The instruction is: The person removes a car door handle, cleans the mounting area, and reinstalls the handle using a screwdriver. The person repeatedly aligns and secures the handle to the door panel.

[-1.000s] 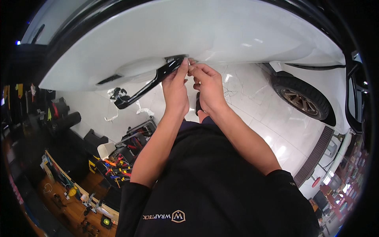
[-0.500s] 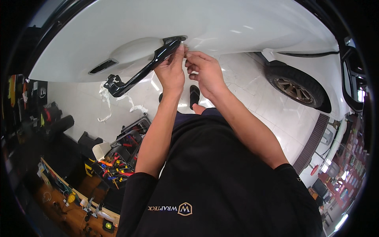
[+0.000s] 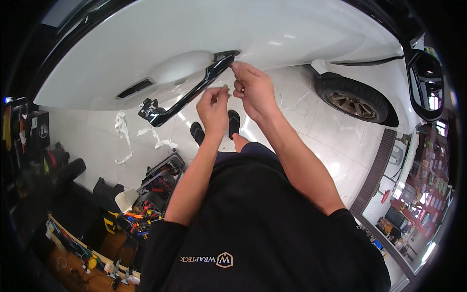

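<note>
A glossy black car door handle (image 3: 194, 92) slants out from a white door panel (image 3: 204, 31). Its right end lies by a dark opening (image 3: 226, 54) in the panel; the left end, with a black bracket, hangs free. My right hand (image 3: 254, 90) pinches at the handle's right end, though its fingertips are partly hidden. Just below the handle, my left hand (image 3: 214, 108) is apart from it, thumb and fingers drawn together. Whatever may be between those fingertips is too small to make out. A second dark slot (image 3: 135, 88) is in the panel to the left.
Crumpled white strips (image 3: 122, 136) lie on the tiled floor. At lower left stands an open tool box (image 3: 165, 177), with several coloured hand tools (image 3: 143, 219) near it. A car wheel (image 3: 352, 100) and a black side mirror (image 3: 427, 85) are on the right.
My left hand has let go of the handle and dropped below it. My right hand has come up against the handle's right end. The whole view has shifted slightly.
</note>
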Demonstrator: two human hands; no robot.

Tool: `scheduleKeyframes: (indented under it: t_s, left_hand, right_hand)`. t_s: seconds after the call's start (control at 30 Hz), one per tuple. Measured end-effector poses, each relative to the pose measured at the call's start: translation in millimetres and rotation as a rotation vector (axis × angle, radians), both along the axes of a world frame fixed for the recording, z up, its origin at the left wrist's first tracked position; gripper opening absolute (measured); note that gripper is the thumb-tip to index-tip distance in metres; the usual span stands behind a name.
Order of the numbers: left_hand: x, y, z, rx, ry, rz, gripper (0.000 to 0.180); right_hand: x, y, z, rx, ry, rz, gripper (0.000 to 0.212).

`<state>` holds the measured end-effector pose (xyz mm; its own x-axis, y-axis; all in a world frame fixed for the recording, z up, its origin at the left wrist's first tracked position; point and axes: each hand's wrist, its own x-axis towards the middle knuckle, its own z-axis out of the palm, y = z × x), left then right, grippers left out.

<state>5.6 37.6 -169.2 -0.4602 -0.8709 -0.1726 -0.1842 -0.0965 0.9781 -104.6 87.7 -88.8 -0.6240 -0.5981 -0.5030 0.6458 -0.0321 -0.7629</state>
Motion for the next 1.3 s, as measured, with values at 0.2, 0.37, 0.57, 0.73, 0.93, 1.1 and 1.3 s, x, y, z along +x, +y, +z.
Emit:
scheduleKeyframes:
  t_s: [0.2, 0.37, 0.57, 0.73, 0.93, 1.1, 1.3]
  left_hand:
    - [36, 4, 1, 0.071, 0.193, -0.032, 0.017]
    - [65, -3, 6, -0.204, -0.202, -0.254, 0.015]
    - [79, 5, 5, 0.05, -0.296, -0.427, 0.021]
    - [81, 5, -10, -0.242, -0.497, -0.622, 0.04]
    - [90, 0, -17, -0.266, -0.525, -0.746, 0.045]
    - [100, -5, -7, -0.21, -0.41, -0.836, 0.042]
    - [121, -24, -12, -0.194, -0.546, -0.838, 0.054]
  right_hand:
    - [9, -1, 12, -0.028, -0.052, -0.049, 0.029]
    - [7, -14, 13, -0.129, -0.22, -0.082, 0.023]
    - [16, -14, 11, -0.158, -0.266, -0.121, 0.023]
    - [20, -22, 13, -0.159, -0.25, -0.153, 0.027]
    - [35, -42, 20, -0.171, -0.281, -0.355, 0.029]
    - [45, -70, 21, -0.163, -0.267, -0.572, 0.031]
    - [44, -81, 26, -0.12, -0.268, -0.711, 0.03]
